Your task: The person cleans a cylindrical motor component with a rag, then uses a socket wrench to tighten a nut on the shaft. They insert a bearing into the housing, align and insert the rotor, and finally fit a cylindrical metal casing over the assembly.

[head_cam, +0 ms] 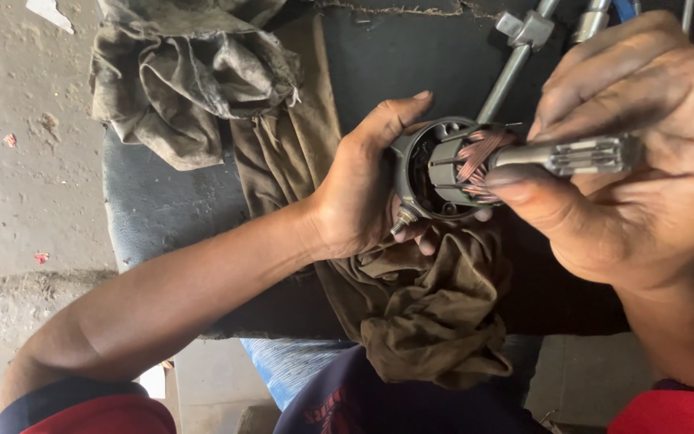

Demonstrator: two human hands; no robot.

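My left hand (359, 189) grips a round grey metal motor housing (411, 173) from the left, thumb over its top rim. Inside the housing sits an armature with copper windings (475, 157). My right hand (632, 173) holds the armature's grey splined shaft end (584, 154) between thumb and fingers, close to the camera. A threaded stud (402, 221) sticks out of the housing's lower edge.
A brown rag (431, 317) lies under the housing on my lap. A dirty grey cloth (190, 76) is bunched at the upper left. Metal rods with a clamp (524, 32) rise behind the housing. Concrete floor (18, 161) lies to the left.
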